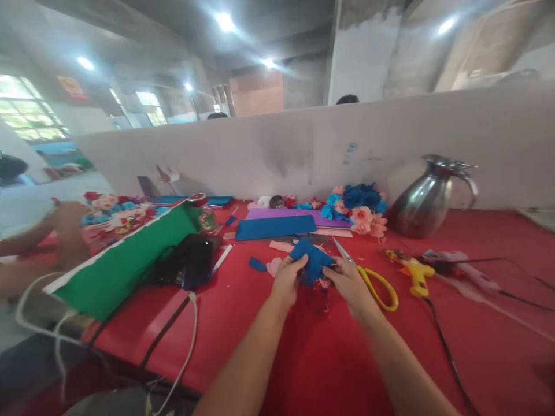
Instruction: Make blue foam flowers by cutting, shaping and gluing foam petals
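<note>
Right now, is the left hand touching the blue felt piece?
Touching. The head view shows the left hand with its fingers closed on the left edge of the blue felt piece, with no gap between them.

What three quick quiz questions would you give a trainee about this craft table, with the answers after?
1. True or false: the left hand and the right hand both grip the blue piece.
2. What lies on the table just right of the right hand? A. yellow-handled scissors B. a hammer C. a stapler
3. Fill in the colour: the metal jug stands on the ___ table.
Key: 1 true; 2 A; 3 red.
</note>
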A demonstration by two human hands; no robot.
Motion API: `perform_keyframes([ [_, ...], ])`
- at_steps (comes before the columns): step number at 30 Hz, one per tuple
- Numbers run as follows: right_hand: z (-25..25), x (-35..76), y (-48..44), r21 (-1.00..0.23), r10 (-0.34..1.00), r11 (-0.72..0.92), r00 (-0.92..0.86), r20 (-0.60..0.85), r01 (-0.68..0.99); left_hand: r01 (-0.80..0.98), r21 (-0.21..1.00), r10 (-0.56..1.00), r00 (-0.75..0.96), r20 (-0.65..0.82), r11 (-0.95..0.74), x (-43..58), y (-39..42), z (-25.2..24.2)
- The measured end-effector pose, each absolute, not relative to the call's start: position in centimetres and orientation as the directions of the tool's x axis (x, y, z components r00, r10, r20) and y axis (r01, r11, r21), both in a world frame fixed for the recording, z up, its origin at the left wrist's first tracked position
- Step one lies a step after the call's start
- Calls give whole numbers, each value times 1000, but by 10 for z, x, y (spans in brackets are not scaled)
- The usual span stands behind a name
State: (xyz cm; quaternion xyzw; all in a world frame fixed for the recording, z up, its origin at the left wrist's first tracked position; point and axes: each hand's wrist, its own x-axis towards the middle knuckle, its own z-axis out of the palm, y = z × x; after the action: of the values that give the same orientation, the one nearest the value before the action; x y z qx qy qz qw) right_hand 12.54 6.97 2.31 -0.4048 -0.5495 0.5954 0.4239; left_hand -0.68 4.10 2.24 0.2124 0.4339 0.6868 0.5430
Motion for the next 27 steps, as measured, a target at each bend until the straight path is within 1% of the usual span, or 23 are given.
perform_keyframes([
  [2, 23, 127, 72, -999, 977, 1, -215, 10, -42, -557, 829, 908, -365, -205, -37, -8, 43, 21],
  [5, 22, 131, 74, -989, 990, 134, -63, 130, 67, -535, 844, 877, -428, -218, -51, -9, 45, 20],
  [7, 20, 131, 73, -967, 977, 212, -70, 203, 140, -502, 863, 875, -439, -204, -50, -9, 45, 20],
  [10, 19, 128, 72, -941, 962, 272, -80, 261, 200, -461, 886, 892, -422, -165, -54, -6, 44, 22],
  [11, 18, 126, 72, -944, 962, 273, -62, 266, 188, -453, 890, 899, -411, -152, -56, -6, 43, 23],
  [13, 18, 122, 71, -970, 973, 228, -61, 223, 86, -436, 898, 911, -390, -131, -57, -5, 42, 25],
  [16, 18, 118, 72, -992, 973, 72, -211, 93, -109, -409, 911, 923, -368, -110, -54, -6, 42, 25],
  [18, 19, 118, 72, -984, 964, 13, -260, 60, -180, -384, 922, 927, -362, -99, -51, -7, 42, 25],
  [23, 25, 120, 72, -975, 959, -48, -284, 16, -219, -276, 960, 968, -249, -33, -38, -9, 39, 32],
  [27, 26, 122, 72, -973, 968, -35, -249, 23, -228, -230, 973, 979, -201, -12, -35, -8, 36, 37],
])
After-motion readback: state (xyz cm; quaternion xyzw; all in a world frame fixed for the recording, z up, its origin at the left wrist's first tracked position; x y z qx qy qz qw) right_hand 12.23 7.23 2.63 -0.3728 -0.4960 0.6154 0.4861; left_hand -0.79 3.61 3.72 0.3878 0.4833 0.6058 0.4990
